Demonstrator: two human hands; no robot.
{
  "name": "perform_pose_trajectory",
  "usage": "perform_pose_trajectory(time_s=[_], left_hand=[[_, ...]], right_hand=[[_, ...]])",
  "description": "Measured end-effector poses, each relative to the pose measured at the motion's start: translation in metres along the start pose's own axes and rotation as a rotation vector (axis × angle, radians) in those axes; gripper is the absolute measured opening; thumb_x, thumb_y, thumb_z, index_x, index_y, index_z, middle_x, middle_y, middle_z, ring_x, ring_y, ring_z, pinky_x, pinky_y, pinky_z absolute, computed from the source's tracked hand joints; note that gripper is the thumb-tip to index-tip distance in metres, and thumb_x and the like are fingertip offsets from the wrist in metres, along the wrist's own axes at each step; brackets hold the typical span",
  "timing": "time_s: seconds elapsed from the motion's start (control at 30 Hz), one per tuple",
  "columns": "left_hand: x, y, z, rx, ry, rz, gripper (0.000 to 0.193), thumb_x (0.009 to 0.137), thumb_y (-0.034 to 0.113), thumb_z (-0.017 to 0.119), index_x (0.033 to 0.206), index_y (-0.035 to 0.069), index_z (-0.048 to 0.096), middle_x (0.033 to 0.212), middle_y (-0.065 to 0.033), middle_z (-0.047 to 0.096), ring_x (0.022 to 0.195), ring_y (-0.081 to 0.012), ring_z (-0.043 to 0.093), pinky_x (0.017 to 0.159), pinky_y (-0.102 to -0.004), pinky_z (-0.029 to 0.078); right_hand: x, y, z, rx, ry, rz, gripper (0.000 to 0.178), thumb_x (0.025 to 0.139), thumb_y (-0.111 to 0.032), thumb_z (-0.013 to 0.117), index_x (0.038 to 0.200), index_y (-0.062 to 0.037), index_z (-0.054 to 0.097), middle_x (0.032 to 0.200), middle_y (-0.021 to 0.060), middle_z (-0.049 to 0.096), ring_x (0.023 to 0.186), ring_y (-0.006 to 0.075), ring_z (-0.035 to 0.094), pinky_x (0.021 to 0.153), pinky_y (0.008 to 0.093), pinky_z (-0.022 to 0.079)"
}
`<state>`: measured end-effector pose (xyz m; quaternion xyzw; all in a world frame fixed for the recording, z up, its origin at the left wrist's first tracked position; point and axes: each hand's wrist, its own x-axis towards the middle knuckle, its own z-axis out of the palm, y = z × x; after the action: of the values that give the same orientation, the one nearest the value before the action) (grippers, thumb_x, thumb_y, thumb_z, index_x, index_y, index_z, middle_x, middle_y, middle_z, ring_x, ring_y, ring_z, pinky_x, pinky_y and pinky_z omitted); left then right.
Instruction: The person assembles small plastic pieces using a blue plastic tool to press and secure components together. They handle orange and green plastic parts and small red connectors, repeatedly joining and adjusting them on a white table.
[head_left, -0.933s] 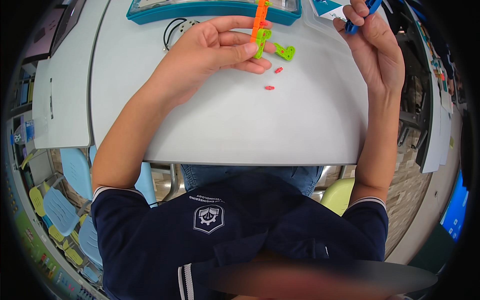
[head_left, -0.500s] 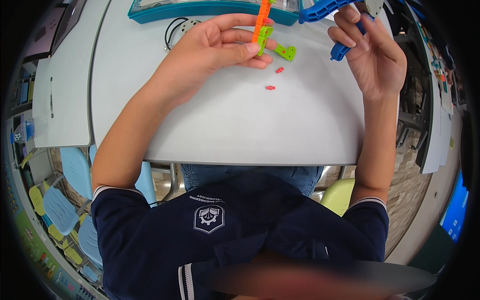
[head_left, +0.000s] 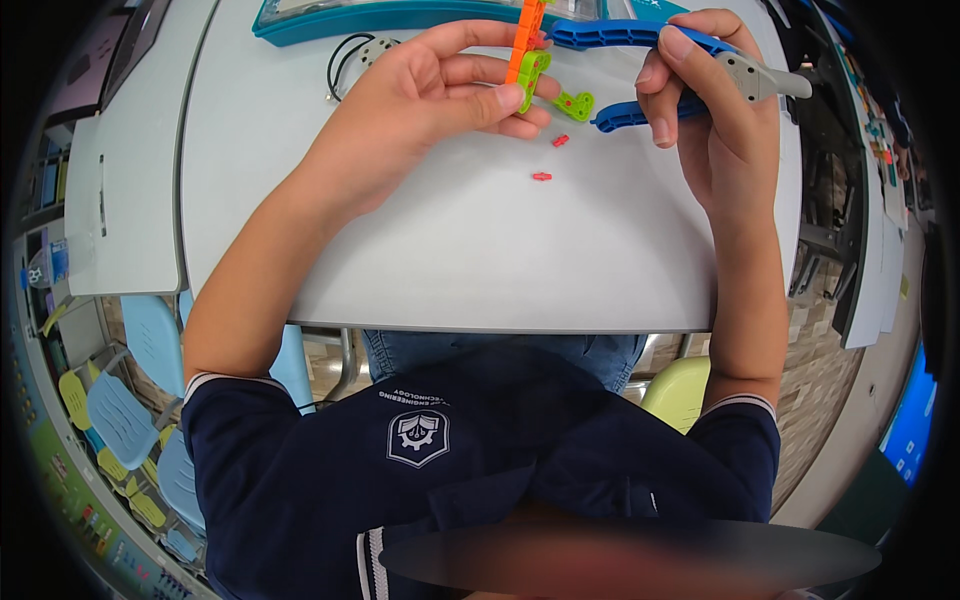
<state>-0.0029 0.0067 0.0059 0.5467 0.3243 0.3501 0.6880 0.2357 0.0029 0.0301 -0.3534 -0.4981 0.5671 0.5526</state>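
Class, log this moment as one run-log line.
left hand: holds orange-and-green plastic beam assembly | right hand: grips blue plastic tool | white table: two red pins

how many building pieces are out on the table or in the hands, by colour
orange: 1, the strip in the left hand
green: 2, the piece on that strip and the bracket on the table
red: 2, the upper pin and the lower pin
blue: 1, the blue tool in the right hand
total: 6
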Motion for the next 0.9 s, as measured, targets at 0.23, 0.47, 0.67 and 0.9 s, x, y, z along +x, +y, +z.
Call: perform_pose_trajectory(time_s=[0.23,0.47,0.67,0.9], left_hand=[[0.0,0.001,0.001,0.003,0.015,0.028,0.047,0.095,0.012,0.064,0.138,0.002,0.048,0.119,-0.0186,0.068,0.102,-0.0245,0.072,0.096,-0.0342,0.054],[0.001,-0.001,0.0,0.057,0.068,0.063,0.044,0.093,0.014,0.067,0.132,-0.002,0.054,0.112,-0.0191,0.071,0.1,-0.0252,0.072,0.093,-0.0342,0.056],[0.001,-0.001,-0.001,0.055,0.085,0.067,0.04,0.09,0.013,0.071,0.125,-0.005,0.06,0.106,-0.0176,0.073,0.1,-0.0251,0.072,0.088,-0.0333,0.058],[0.001,-0.002,-0.001,0.039,0.1,0.046,0.039,0.088,0.009,0.074,0.121,-0.007,0.063,0.098,-0.0146,0.074,0.089,-0.0184,0.073,0.081,-0.0276,0.06]], right_hand=[[-0.003,0.002,0.008,-0.025,-0.038,-0.027,0.019,0.092,0.003,0.061,0.102,0.0013,0.045,0.074,0.0202,0.066,0.054,0.0242,0.066,0.045,0.0323,0.057],[-0.005,0.004,0.013,-0.132,-0.008,-0.094,0.023,0.09,0.004,0.064,0.101,0.0017,0.045,0.076,0.021,0.066,0.062,0.0237,0.07,0.048,0.0326,0.061],[-0.005,0.0,0.015,-0.127,-0.022,-0.031,0.023,0.09,0.004,0.065,0.1,0.0016,0.045,0.074,0.0207,0.067,0.057,0.0239,0.069,0.046,0.0325,0.06],[-0.003,-0.002,0.009,-0.113,-0.06,0.052,0.023,0.088,0.005,0.066,0.098,0.0002,0.047,0.071,0.0195,0.068,0.05,0.023,0.067,0.041,0.0284,0.052]])
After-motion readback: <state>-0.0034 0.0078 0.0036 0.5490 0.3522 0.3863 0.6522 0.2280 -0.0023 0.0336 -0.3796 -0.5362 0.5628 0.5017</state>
